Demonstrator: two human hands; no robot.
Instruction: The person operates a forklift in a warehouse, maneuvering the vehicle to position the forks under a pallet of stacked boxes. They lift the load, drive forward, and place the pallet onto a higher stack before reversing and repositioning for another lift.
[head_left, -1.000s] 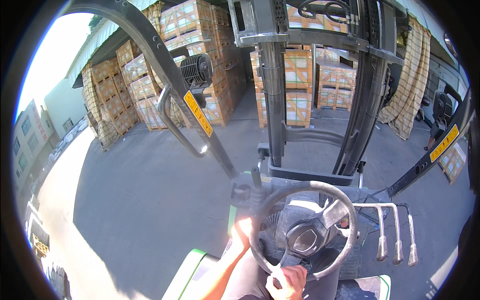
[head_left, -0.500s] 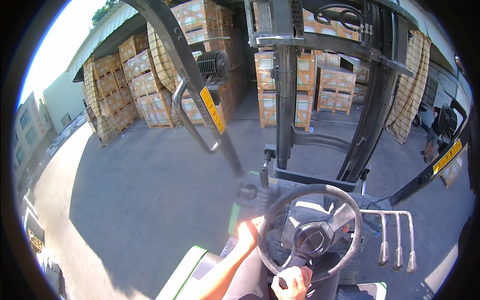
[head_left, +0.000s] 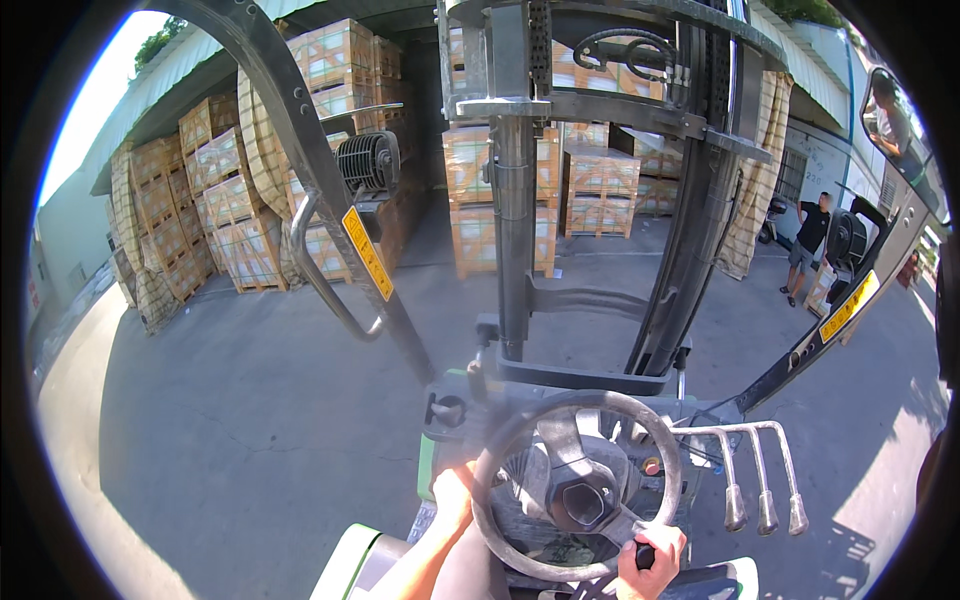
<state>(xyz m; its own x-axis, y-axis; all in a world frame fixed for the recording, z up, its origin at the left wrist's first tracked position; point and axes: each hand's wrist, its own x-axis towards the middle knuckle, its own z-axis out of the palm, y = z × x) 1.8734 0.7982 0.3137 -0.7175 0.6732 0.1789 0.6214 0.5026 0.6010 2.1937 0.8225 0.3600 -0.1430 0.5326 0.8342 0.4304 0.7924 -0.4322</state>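
Black round steering wheel (head_left: 578, 401)
Right hand (head_left: 658, 572): clasped on black rounded knob (head_left: 645, 553), near right; left hand (head_left: 455, 492): wheel's left, grip unclear.

Grey trousers (head_left: 478, 568), plain where they show, appear at six o'clock | left forearm (head_left: 418, 562), bare, between six and seven | left hand (head_left: 455, 492), bare, near six | right hand (head_left: 660, 566), likewise bare, at five

Wooden crates (head_left: 233, 190) stacked several high, L + ctr, under corrugated roof (head_left: 148, 120). Checked curtains (head_left: 764, 160) gathered either side. Bystander (head_left: 811, 232), dk top + shorts, standing R nr pale wall (head_left: 832, 160). Concrete grnd (head_left: 250, 400) mostly shaded, sunlit far L.
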